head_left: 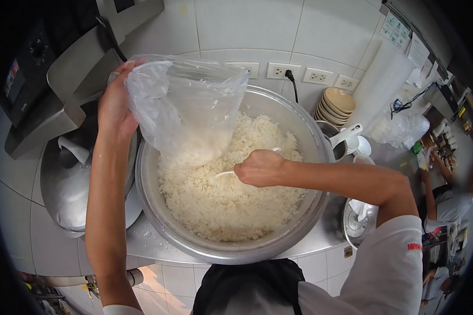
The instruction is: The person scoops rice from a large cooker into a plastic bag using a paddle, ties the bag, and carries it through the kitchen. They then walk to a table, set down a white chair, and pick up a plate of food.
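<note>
At frame centre, a round silver metal pot (236,255) is holding white rice (228,218). Over it, the right hand (260,168) is gripping a white utensil (225,173). At upper left, the left hand (115,102) is clenching a translucent plastic bag (194,105) above the pot. Beyond, tan round bowls (339,101) are standing stacked, upper right.

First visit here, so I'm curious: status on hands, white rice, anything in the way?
Left hand gripping clear plastic bag. Right hand closed on thin white utensil. White cooked rice in round silver metal pot; bag hides part.
</note>
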### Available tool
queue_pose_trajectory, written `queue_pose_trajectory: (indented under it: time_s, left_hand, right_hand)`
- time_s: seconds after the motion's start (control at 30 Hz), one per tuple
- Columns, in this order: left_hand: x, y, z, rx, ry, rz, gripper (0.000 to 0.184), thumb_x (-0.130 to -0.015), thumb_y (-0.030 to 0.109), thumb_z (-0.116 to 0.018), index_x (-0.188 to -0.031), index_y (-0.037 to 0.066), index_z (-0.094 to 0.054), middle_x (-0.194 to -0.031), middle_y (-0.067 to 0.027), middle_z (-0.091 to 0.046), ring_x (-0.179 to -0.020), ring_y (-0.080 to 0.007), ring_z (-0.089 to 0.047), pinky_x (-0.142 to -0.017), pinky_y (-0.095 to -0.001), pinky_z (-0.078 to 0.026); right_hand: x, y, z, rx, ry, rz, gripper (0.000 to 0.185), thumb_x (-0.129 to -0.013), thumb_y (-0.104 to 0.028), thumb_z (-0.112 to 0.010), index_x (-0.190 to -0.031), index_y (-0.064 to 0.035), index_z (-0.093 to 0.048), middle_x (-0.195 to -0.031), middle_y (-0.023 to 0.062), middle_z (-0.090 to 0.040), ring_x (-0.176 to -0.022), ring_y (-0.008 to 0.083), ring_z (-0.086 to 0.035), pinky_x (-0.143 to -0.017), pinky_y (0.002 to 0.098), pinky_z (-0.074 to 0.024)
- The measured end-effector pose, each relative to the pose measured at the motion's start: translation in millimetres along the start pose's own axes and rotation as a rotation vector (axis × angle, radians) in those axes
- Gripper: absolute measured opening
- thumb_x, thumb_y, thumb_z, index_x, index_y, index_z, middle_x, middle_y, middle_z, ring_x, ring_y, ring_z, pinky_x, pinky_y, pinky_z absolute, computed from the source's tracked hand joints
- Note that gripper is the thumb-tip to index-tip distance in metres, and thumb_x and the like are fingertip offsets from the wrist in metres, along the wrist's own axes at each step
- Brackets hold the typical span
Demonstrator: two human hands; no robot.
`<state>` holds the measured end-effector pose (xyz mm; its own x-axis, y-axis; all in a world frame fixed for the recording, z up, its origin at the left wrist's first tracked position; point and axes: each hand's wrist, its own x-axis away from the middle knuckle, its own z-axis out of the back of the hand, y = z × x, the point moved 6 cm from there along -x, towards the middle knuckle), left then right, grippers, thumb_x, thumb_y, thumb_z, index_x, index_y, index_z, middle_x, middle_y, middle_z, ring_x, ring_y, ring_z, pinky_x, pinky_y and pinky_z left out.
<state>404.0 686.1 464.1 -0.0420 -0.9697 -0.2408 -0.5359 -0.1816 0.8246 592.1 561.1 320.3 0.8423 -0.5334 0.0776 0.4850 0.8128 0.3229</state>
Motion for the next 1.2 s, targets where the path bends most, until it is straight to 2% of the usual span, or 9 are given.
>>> queue_pose_trajectory:
  time_s: [0.13,0.2,0.27,0.33,0.53,0.63,0.93,1.07,1.2]
  left_hand:
    - [1,2,-2,0.0,0.006,-0.014,0.014,-0.086,0.01,-0.048,-0.098,0.004,-0.045,-0.097,-0.0102,-0.058,-0.09,-0.02,-0.056,-0.079,-0.0315,-0.047]
    - [0,2,-2,0.0,-0.001,-0.004,0.015,-0.086,0.011,-0.048,-0.099,0.004,-0.045,-0.097,-0.0099,-0.058,-0.089,-0.0197,-0.056,-0.078,-0.0312,-0.047]
    - [3,-2,0,0.003,0.005,0.012,0.015,-0.087,0.011,-0.048,-0.1,0.004,-0.045,-0.096,-0.0095,-0.058,-0.088,-0.0194,-0.056,-0.078,-0.0308,-0.047]
    - [3,1,-2,-0.006,-0.011,-0.02,0.017,-0.087,0.012,-0.048,-0.101,0.003,-0.045,-0.096,-0.0092,-0.058,-0.087,-0.0187,-0.056,-0.077,-0.0299,-0.047]
    - [11,1,-6,-0.001,0.012,-0.013,0.017,-0.087,0.013,-0.049,-0.101,0.003,-0.045,-0.097,-0.0094,-0.057,-0.086,-0.0185,-0.057,-0.075,-0.029,-0.047]
    - [14,1,-7,0.003,-0.004,0.018,0.017,-0.087,0.013,-0.049,-0.1,0.003,-0.045,-0.096,-0.0094,-0.058,-0.086,-0.0186,-0.057,-0.075,-0.029,-0.047]
    - [24,10,3,0.014,0.057,-0.044,0.008,-0.085,0.01,-0.05,-0.091,0.005,-0.048,-0.092,-0.0084,-0.059,-0.085,-0.0178,-0.056,-0.075,-0.0293,-0.047]
    - [26,12,6,-0.031,0.034,-0.036,0.006,-0.085,0.01,-0.05,-0.089,0.006,-0.049,-0.091,-0.0079,-0.059,-0.083,-0.0173,-0.056,-0.074,-0.0285,-0.046]
    - [29,10,-2,-0.02,0.037,0.025,0.012,-0.085,0.01,-0.05,-0.096,0.005,-0.047,-0.095,-0.0083,-0.059,-0.086,-0.0164,-0.057,-0.075,-0.028,-0.047]
  right_hand:
    - [13,1,30,-0.175,-0.061,-0.133,0.007,-0.068,-0.008,-0.054,-0.063,-0.0023,-0.055,-0.054,0.0103,-0.055,-0.052,0.0228,-0.059,-0.046,0.0339,-0.0463]
    - [29,13,27,-0.506,-0.281,-0.473,0.017,-0.08,-0.017,-0.048,-0.071,-0.0044,-0.054,-0.057,0.01,-0.055,-0.056,0.0253,-0.059,-0.049,0.037,-0.047]
    - [46,52,26,-0.288,-0.175,-0.481,0.025,-0.085,-0.026,-0.045,-0.076,-0.0058,-0.057,-0.072,0.0128,-0.059,-0.069,0.0294,-0.06,-0.06,0.0417,-0.047]
    - [73,88,28,-0.391,-0.289,-0.799,0.03,-0.084,-0.032,-0.045,-0.078,-0.006,-0.059,-0.08,0.0151,-0.06,-0.073,0.0315,-0.059,-0.064,0.044,-0.046]
    - [69,66,-23,-0.528,-0.546,-0.638,0.034,-0.082,-0.037,-0.047,-0.087,-0.0067,-0.061,-0.081,0.0123,-0.062,-0.078,0.0311,-0.059,-0.069,0.042,-0.0454]
    - [49,45,-49,-0.73,-0.354,-0.478,0.035,-0.083,-0.04,-0.045,-0.085,-0.0084,-0.062,-0.078,0.012,-0.062,-0.074,0.0309,-0.059,-0.065,0.0412,-0.0456]
    - [-6,-42,-42,-0.665,-0.412,0.113,0.032,-0.084,-0.034,-0.044,-0.072,-0.0087,-0.059,-0.069,0.0118,-0.059,-0.067,0.0322,-0.056,-0.054,0.0425,-0.0429]
    - [3,-40,-37,-0.742,-0.454,0.057,0.026,-0.083,-0.031,-0.047,-0.071,-0.011,-0.057,-0.064,0.0119,-0.057,-0.063,0.0332,-0.055,-0.053,0.0421,-0.0412]
    - [17,-33,-37,-0.968,-0.527,0.009,0.026,-0.084,-0.025,-0.046,-0.072,-0.0035,-0.055,-0.063,0.0141,-0.055,-0.06,0.0281,-0.055,-0.053,0.0373,-0.0414]
